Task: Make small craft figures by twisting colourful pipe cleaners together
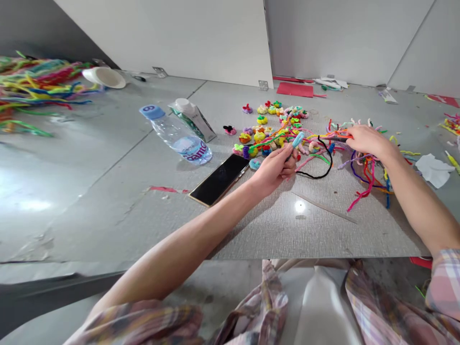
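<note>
A phone [220, 179] lies leftmost on the counter [158, 220], probably leaving working room. The left hand [275, 167] pinches a light-blue loop [298, 139] above it, apparently steadying it; rightward, a black stem [329, 167] arcs near the dark-tipped tool [338, 139] the right hand [368, 141] grips.

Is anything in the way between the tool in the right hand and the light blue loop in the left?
Partly: the upper end of the black pipe cleaner stands at the tip of the tool, toward the light blue loop. Pink and yellow strands also show in the gap, seemingly behind.
</note>
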{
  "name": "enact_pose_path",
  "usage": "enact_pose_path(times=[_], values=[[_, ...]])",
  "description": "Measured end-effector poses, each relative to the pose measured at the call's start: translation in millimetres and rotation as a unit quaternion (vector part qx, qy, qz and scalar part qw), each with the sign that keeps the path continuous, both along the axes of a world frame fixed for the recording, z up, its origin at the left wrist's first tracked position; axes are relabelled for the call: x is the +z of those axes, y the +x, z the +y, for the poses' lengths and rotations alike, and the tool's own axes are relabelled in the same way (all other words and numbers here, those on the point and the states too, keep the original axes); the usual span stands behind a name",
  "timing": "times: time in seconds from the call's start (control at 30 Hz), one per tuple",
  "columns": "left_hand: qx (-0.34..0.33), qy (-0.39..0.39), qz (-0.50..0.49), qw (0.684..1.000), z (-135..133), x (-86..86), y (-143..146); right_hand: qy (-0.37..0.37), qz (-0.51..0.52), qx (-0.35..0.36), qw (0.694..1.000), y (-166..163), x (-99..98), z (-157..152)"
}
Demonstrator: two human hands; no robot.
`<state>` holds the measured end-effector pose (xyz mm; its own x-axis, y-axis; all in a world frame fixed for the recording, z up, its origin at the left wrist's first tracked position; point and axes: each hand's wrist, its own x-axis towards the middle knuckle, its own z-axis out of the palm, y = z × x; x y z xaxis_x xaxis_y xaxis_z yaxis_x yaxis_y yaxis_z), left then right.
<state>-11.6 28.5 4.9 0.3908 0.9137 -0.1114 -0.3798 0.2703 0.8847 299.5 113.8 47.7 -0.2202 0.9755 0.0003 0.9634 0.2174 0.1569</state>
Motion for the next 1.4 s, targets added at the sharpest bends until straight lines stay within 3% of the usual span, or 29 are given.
enact_pose_path(times=[0.23,0.4,0.53,0.63,0.93,1.17,1.3,1.4], values=[[-0.01,-0.002,0.007,1.0,-2.4,0.8,2.2,0.003,-0.054,-0.077,0.996,-3.7,45.2,-33.6],[0.009,0.004,0.004,1.0,-2.3,-2.5,3.5,0.035,-0.034,-0.006,0.999,-15.4,60.3,-54.5],[0.026,0.014,0.002,1.0,-1.7,-6.9,4.1,0.08,-0.02,0.098,0.992,-39.8,56.1,-67.2],[0.038,0.02,-0.004,0.999,-1.0,-10.7,4.6,0.122,-0.037,0.135,0.983,-58.7,50.4,-75.2],[0.029,0.034,-0.003,0.999,-1.7,-13.7,6.0,0.152,-0.058,0.141,0.977,-77.6,43.1,-84.9],[0.019,0.089,0.078,0.993,-5.8,-20.3,8.6,0.155,-0.038,0.129,0.979,-84.4,23.7,-82.0],[0.021,0.169,0.191,0.967,-7.7,-14.2,6.1,0.18,0.004,0.124,0.976,-77.9,13.3,-83.2],[0.018,0.264,0.299,0.917,-11.3,-6.4,3.0,0.187,0.029,0.143,0.971,-66.2,9.3,-87.1]])
